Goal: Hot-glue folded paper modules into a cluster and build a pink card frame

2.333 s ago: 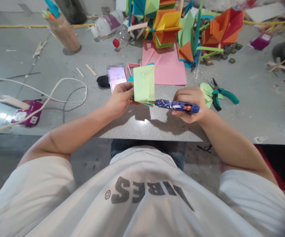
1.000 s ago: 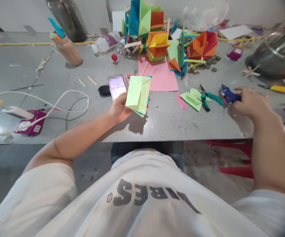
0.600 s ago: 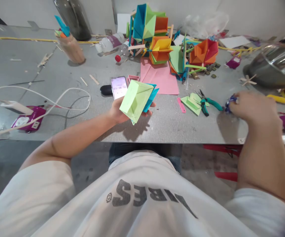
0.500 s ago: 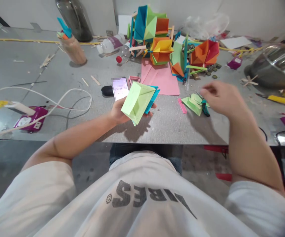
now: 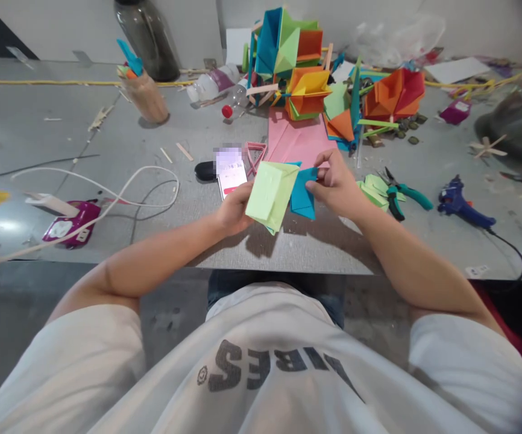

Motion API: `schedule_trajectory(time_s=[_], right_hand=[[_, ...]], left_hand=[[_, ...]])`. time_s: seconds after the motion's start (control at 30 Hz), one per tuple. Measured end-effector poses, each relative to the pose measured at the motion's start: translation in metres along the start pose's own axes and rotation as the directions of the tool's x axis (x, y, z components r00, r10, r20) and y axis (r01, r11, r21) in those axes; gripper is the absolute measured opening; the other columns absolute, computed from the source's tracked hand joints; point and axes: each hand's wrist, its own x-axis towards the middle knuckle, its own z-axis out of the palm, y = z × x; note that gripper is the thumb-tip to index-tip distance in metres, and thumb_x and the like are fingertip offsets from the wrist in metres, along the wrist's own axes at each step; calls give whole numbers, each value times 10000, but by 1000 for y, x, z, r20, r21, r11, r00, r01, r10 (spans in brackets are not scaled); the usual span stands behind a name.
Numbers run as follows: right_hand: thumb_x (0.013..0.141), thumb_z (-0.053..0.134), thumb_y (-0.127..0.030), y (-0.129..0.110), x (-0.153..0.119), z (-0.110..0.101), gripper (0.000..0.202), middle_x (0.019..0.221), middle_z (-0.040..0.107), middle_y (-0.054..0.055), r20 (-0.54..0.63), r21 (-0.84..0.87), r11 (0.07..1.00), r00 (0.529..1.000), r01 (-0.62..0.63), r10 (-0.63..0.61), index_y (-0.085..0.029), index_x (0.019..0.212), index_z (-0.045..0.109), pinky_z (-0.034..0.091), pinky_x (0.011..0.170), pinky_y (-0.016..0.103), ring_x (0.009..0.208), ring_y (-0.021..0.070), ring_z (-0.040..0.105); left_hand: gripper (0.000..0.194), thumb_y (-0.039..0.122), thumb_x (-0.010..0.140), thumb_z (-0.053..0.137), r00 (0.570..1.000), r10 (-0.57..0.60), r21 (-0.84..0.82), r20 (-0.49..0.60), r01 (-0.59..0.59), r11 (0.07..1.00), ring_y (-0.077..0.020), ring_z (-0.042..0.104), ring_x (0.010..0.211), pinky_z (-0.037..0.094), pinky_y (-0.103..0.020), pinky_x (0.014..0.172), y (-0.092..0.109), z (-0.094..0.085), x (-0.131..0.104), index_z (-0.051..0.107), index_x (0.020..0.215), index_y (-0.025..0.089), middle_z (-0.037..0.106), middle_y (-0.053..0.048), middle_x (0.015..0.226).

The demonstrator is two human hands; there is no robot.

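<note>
My left hand (image 5: 236, 211) grips a folded light-green paper piece (image 5: 270, 196) from its left side, above the table's front part. Blue folded paper (image 5: 304, 196) sticks out behind the green piece on the right. My right hand (image 5: 333, 184) pinches the upper right edge of that blue paper between thumb and fingers. Whether the green and blue papers are joined is hidden behind the green face. Right of my right hand lie several light-green paper pieces (image 5: 374, 190) and pliers with teal handles (image 5: 417, 198).
A blue glue gun (image 5: 462, 202) lies at the right. Behind my hands are a phone (image 5: 231, 175), pink paper sheets (image 5: 288, 135) and a colourful folded-paper model (image 5: 283, 48). A white cable (image 5: 152, 205) loops on the left, near a wooden cup (image 5: 146, 99).
My right hand has come left from above the green pieces and pliers and now pinches the blue paper. The pliers and glue gun are now uncovered. My left hand keeps its hold.
</note>
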Motion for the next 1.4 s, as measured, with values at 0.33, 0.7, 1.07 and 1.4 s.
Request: schedule_trajectory(time_s=[0.33, 0.7, 1.07, 1.4], right_hand=[[996, 806, -459, 2, -17, 34, 272, 955, 729, -4, 28, -96, 987, 992, 129, -127, -286, 1021, 598, 479, 657, 346, 697, 163, 599], [807, 1053, -751, -4, -15, 32, 660, 856, 667, -22, 126, 104, 995, 992, 12, -25, -266, 929, 623, 499, 685, 335, 773, 173, 629], [893, 943, -819, -8, -27, 31, 628, 1043, 760, 23, -206, -156, 926, 906, 344, -371, -302, 1107, 658, 654, 917, 472, 921, 229, 718], [909, 934, -671, -26, -50, 58, 502, 1096, 814, 54, -281, -325, 893, 870, 311, -405, -322, 1149, 664, 685, 980, 536, 1019, 307, 779]], left_hand=[[519, 485, 874, 781, 999, -34, -55, -19, 33, 998, -463, 894, 1268, 727, -649, 1141, 6, 6, 2, 866, 1261, 149, 916, -198, 1227], [378, 451, 934, 752, 996, -13, 30, -85, 16, 999, -412, 914, 1202, 788, -573, 1033, 7, 7, 6, 852, 1156, 162, 926, -175, 1192], [417, 632, 1146, 789, 853, 471, 537, -226, -295, 791, -154, 716, 578, 531, -278, 567, -13, -19, 15, 541, 1179, 299, 730, 71, 740], [341, 487, 1159, 817, 812, 552, 497, -189, -405, 767, -133, 600, 761, 488, -317, 705, -24, 1, 0, 534, 1180, 298, 643, 43, 947]])
